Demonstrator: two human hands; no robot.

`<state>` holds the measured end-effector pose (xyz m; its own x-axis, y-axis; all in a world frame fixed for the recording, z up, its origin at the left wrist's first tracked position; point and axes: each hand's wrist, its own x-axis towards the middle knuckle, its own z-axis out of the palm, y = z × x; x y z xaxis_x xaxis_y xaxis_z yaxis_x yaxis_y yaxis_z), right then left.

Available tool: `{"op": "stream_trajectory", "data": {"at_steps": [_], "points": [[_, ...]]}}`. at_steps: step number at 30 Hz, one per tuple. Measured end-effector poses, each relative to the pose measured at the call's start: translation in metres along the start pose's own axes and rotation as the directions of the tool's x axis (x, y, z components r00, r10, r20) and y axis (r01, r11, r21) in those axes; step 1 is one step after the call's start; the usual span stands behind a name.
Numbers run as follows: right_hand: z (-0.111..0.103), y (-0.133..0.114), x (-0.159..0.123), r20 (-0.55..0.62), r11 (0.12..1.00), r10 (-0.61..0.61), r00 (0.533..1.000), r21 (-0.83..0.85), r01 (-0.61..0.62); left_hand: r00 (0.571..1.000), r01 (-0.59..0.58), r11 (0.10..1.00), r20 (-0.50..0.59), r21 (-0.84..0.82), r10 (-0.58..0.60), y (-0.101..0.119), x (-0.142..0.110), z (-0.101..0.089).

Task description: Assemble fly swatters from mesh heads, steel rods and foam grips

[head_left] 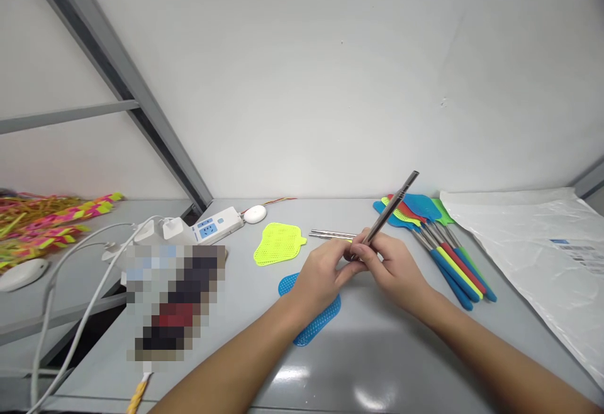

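Observation:
My left hand (323,267) and my right hand (387,267) meet over the grey table, both closed around the lower end of a silver metal tube (391,206). The tube tilts up and to the right; its lower end is hidden by my fingers. Under my left wrist lies a blue perforated fly swatter head (318,327), partly covered. A yellow-green swatter head (280,244) rests beyond my left hand. Behind my hands more silver tubes (330,234) lie flat on the table.
Several fly swatters (441,244) with coloured handles lie in a pile at the right, beside a white plastic bag (528,257). On the left are a power strip (219,225), white cables (87,313), a round white device (255,214) and a pixelated object (177,304).

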<state>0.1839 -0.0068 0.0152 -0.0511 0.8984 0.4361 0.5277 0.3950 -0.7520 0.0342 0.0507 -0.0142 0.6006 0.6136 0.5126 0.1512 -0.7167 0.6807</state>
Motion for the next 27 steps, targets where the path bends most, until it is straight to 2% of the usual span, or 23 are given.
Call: {"op": "stream_trajectory", "data": {"at_steps": [7,11,17,23,27], "points": [[-0.004,0.002,0.002,0.078,0.984,0.046,0.996,-0.173,-0.032,0.991,0.105,0.994,0.081,-0.035,-0.102,0.003,0.004,0.001],[0.002,0.009,0.002,0.032,0.984,0.073,0.997,-0.162,-0.066,0.985,0.151,0.986,0.091,-0.069,-0.145,0.003,0.005,0.000],[0.005,0.007,0.002,-0.024,0.983,0.121,0.992,-0.133,-0.123,0.983,0.152,0.988,0.110,-0.034,-0.147,-0.001,0.006,-0.004],[0.007,0.010,-0.001,-0.038,0.990,0.092,0.995,-0.099,-0.095,0.977,0.127,0.992,0.177,-0.025,-0.121,-0.001,0.005,-0.005],[0.009,0.016,-0.003,-0.093,0.995,0.060,0.994,-0.072,-0.067,0.974,0.097,0.995,0.206,-0.022,-0.090,0.002,0.005,-0.005]]}}
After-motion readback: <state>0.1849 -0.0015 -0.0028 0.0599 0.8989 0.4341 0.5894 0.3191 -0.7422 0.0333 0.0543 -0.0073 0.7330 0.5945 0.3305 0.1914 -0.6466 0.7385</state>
